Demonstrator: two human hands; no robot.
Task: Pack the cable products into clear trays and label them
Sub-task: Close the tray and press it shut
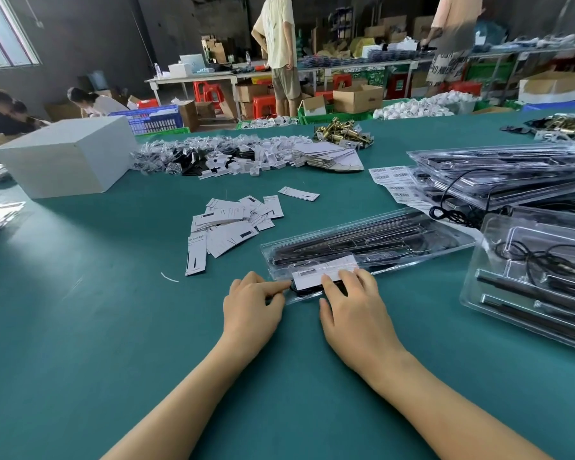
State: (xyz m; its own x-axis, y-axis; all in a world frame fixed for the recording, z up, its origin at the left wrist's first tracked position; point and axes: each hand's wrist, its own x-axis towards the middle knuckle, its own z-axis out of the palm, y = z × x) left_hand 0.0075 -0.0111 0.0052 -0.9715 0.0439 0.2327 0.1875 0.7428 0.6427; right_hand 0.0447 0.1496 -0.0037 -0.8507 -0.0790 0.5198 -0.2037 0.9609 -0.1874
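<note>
Paper card (196, 252) in loose pile on tabletop: reads approx. "...Game Light". Barcode sheet (392, 184): digits unreadable.

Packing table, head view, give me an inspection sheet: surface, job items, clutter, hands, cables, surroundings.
Surface: green table.
Job's things: clear tray with a white card at its near end; tray stacks at right; barcode labels.
Clutter: loose cards, white box, brass parts.
Grippers: left hand touches the tray's near end; right hand presses on the card.
Cables: black cable trailing from the stacks.
Surroundings: people standing, cartons, red stools.
</note>
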